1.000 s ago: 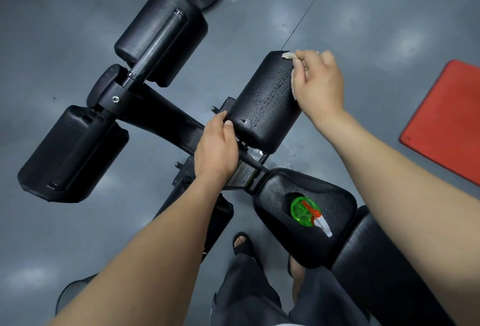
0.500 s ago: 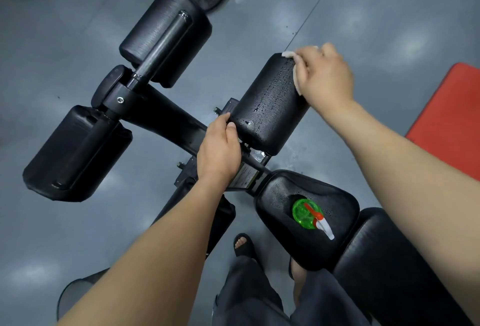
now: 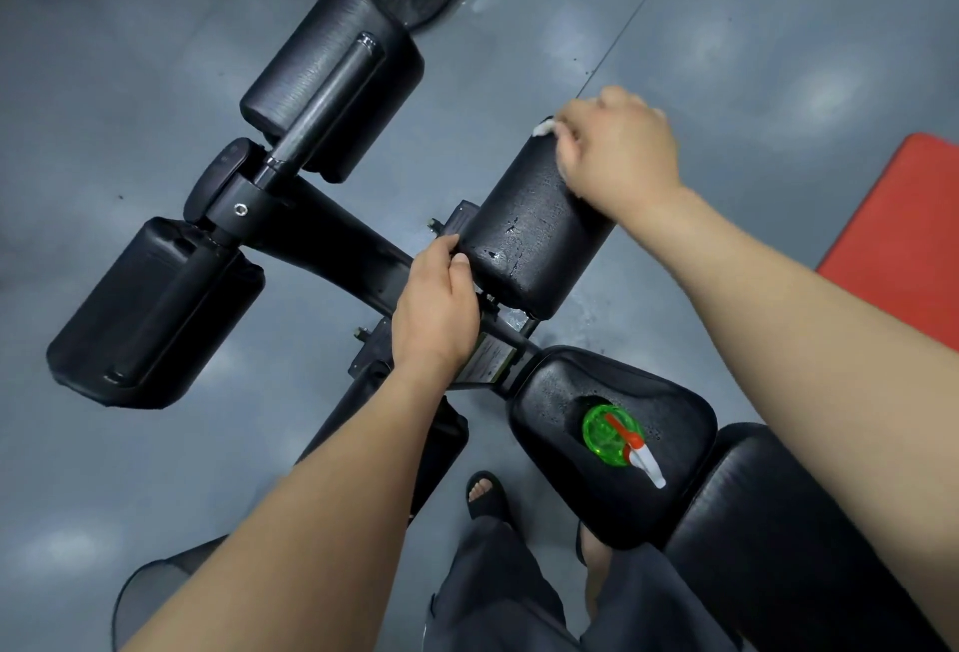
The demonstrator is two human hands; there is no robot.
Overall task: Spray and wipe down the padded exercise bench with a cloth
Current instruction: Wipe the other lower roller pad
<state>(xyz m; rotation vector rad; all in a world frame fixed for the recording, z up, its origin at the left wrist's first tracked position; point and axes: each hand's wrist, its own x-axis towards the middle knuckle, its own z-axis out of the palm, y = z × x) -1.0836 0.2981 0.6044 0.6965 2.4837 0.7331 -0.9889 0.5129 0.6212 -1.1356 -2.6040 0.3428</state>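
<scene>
My right hand [image 3: 620, 153] pinches the cloth [image 3: 543, 128] in curled fingers [image 3: 576, 153] at the wet roller pad's [image 3: 534, 231] far end. My left hand [image 3: 436, 309] seemingly grips its near end. If the pad jolts, the spray bottle [image 3: 615, 436] standing on the seat pad [image 3: 560, 392] could topple.

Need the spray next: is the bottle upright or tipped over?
Upright: the spray bottle stands on the seat pad, seen from above.

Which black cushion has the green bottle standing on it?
The seat pad just in front of the person's legs: the green spray bottle stands on it, and on it alone.
</scene>
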